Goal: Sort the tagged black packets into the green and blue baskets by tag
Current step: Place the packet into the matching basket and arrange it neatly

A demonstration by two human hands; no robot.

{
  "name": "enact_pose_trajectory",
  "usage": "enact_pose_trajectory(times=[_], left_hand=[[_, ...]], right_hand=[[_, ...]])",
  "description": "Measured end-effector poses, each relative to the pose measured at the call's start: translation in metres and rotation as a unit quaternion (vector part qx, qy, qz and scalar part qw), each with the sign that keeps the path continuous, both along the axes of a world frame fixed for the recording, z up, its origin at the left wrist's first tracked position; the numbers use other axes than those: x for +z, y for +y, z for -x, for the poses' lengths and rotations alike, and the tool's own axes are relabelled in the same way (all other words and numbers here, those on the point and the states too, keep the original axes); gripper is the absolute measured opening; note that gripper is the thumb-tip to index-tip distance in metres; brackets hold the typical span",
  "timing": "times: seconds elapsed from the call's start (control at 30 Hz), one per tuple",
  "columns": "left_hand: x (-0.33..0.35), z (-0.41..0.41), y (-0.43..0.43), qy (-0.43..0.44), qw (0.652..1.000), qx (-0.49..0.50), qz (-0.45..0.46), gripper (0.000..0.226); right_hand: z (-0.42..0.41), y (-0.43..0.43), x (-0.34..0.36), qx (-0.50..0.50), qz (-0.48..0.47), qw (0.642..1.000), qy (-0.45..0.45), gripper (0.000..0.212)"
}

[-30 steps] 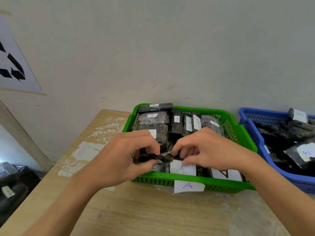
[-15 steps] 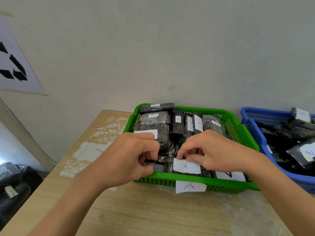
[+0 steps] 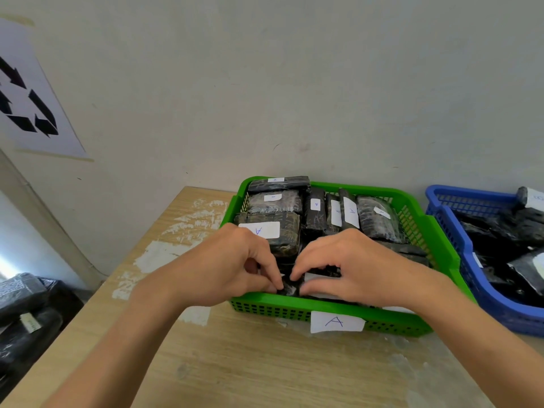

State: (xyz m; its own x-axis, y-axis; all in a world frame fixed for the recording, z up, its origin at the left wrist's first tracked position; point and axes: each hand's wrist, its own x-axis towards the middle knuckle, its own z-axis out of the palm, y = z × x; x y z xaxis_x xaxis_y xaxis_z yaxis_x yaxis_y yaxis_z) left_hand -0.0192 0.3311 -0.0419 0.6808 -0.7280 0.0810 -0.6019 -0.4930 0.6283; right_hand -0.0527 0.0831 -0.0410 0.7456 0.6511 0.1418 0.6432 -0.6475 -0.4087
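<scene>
A black packet [image 3: 290, 287] lies low at the front of the green basket [image 3: 265, 310], pinched from both sides by a person's left hand [image 3: 232, 266] and right hand [image 3: 356, 265], fingers curled onto its wrapping. Wedged this tightly, it may snag, or the white tag [image 3: 316, 277] beside it may peel. The basket, with paper label [image 3: 337, 321] marked A, is crammed with A-tagged packets [image 3: 282, 242]; the neighbouring blue basket [image 3: 471, 192] holds a loose heap [image 3: 515, 231], its tags unreadable.

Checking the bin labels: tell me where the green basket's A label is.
In the head view, the A label is stuck on the green basket's near outer wall, about midway along, below the right hand.
</scene>
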Motion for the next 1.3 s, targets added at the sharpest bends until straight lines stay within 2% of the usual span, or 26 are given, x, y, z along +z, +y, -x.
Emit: enact_pose_trajectory(times=[0.17, 0.23, 0.3, 0.47, 0.63, 0.83, 1.13, 1.2, 1.3], left_hand=[[-0.002, 0.001, 0.0, -0.002, 1.0, 0.023, -0.013, 0.01], [-0.002, 0.0, 0.0, -0.014, 0.998, 0.039, -0.048, 0.019], [-0.002, -0.001, 0.0, -0.023, 0.994, 0.036, -0.097, 0.026], [0.002, -0.001, -0.007, -0.051, 0.975, -0.017, -0.214, 0.024], [0.01, -0.011, -0.015, -0.063, 0.959, -0.037, -0.272, 0.028], [0.006, -0.012, -0.02, -0.138, 0.955, 0.001, -0.263, 0.038], [-0.004, -0.007, -0.027, -0.191, 0.949, 0.04, -0.247, 0.036], [-0.001, -0.008, -0.026, -0.168, 0.954, 0.031, -0.247, 0.034], [0.005, -0.012, -0.015, -0.053, 0.975, -0.023, -0.216, 0.024]], right_hand=[[-0.009, 0.001, 0.0, 0.026, 0.103, 0.994, -0.024, 0.026], [-0.008, 0.001, -0.002, 0.031, 0.132, 0.99, -0.035, 0.025], [-0.009, 0.0, -0.003, 0.046, 0.12, 0.991, -0.036, 0.025], [-0.012, -0.005, -0.008, 0.056, 0.056, 0.996, -0.045, 0.024], [-0.013, -0.004, -0.016, 0.05, 0.035, 0.994, -0.086, 0.02], [-0.016, -0.006, -0.011, 0.031, 0.039, 0.99, -0.129, 0.01], [-0.012, -0.002, -0.011, -0.012, 0.057, 0.998, -0.022, 0.026], [-0.015, 0.0, -0.007, -0.012, 0.077, 0.997, -0.01, 0.022], [-0.016, 0.005, -0.006, -0.007, 0.109, 0.994, -0.015, 0.019]])
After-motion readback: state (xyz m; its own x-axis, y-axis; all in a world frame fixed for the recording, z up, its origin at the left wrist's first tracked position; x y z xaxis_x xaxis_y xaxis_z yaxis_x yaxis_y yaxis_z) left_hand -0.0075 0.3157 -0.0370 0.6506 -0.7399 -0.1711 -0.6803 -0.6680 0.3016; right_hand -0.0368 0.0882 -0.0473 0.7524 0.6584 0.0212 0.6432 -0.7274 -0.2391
